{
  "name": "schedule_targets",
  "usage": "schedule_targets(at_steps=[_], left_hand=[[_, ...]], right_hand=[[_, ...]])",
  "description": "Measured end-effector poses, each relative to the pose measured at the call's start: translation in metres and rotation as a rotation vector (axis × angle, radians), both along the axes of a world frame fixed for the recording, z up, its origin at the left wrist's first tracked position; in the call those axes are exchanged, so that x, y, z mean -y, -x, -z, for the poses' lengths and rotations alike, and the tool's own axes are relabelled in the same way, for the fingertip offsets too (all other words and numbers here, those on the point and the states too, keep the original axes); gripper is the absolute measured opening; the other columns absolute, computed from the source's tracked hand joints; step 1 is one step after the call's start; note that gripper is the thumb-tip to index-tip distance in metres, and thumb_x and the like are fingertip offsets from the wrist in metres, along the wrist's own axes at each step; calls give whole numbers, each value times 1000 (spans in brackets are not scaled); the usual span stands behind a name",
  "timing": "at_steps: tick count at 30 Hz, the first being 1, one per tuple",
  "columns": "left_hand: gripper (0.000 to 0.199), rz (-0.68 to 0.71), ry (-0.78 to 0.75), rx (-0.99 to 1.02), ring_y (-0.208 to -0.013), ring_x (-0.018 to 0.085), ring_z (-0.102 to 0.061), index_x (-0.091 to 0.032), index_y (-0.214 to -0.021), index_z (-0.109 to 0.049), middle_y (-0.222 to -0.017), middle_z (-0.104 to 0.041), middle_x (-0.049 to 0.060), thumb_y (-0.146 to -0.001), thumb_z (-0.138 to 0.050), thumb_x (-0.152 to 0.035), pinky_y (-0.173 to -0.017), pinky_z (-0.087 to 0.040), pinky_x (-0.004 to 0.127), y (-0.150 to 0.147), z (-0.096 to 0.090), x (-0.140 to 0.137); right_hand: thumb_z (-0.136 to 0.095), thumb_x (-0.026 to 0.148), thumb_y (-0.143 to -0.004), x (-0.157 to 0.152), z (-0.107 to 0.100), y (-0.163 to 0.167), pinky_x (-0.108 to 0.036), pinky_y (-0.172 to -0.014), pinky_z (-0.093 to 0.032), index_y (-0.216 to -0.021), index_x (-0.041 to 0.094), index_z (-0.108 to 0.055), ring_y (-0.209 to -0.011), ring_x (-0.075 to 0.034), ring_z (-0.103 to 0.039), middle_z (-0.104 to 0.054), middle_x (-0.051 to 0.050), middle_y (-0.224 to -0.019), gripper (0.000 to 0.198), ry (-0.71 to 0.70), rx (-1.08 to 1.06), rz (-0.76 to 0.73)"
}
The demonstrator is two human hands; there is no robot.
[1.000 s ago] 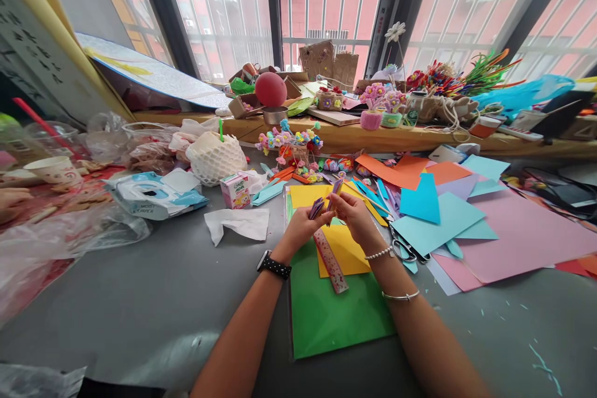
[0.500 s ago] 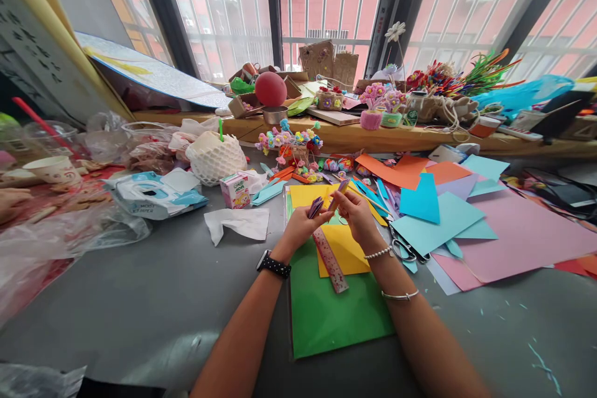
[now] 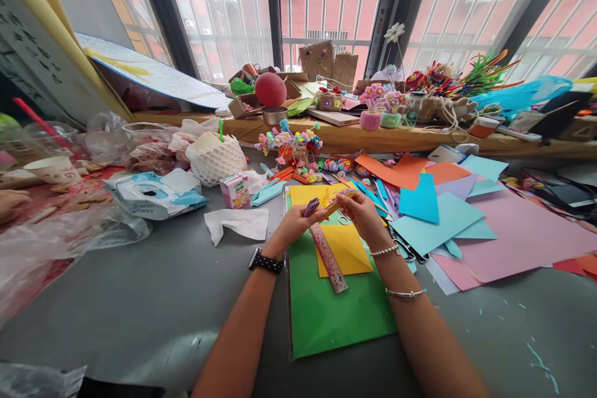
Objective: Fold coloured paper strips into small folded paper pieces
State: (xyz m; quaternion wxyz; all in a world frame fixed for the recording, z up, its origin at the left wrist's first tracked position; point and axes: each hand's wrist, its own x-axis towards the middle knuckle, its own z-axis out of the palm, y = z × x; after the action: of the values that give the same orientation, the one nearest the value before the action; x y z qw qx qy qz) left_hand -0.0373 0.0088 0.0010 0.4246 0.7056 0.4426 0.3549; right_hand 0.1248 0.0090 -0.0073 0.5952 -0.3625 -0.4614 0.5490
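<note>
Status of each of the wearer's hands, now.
Left hand: closed, holding folded purple paper.
Right hand: closed, fingertips pinching a folded paper strip; whether the two pieces join cannot be told.

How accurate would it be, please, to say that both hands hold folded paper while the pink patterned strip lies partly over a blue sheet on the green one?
One colour is wrong: the head view shows the left hand and right hand holding folded paper, while the pink patterned strip lies partly over a yellow sheet, not a blue one, on the green sheet.
</note>
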Motion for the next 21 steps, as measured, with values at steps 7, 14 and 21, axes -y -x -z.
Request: schedule_targets(at_steps=[7,14,21], left_hand=[[42,-14,55,71,-34,5,-32,-8,-84,-64,-42,-47,-3,-69,-49,-44,-38,-25,20,-3,3,0],[39,-42,14,178,-47,8,-46,-11,-94,-63,-59,-62,3,-66,-56,-36,-46,-33,20,-5,-2,4],[34,-104,52,224,-42,5,-39,-10,-86,-66,-53,-58,1,-65,-57,-36,-42,-29,19,0,2,-2]], right_hand=[[-66,28,-61,0,5,6,-19,-44,-30,-65,17,-56,-47,-5,-40,-47,5,-55,16,-63,-24,71],[-66,28,-61,1,3,5,-19,-45,-36,-76,20,-54,-46,-6,-46,-52,5,-56,21,-60,-2,66],[-66,31,-61,2,0,2,-20,-48,-42,-68,17,-53,-48,-8,-53,-58,2,-57,20,-43,92,44]])
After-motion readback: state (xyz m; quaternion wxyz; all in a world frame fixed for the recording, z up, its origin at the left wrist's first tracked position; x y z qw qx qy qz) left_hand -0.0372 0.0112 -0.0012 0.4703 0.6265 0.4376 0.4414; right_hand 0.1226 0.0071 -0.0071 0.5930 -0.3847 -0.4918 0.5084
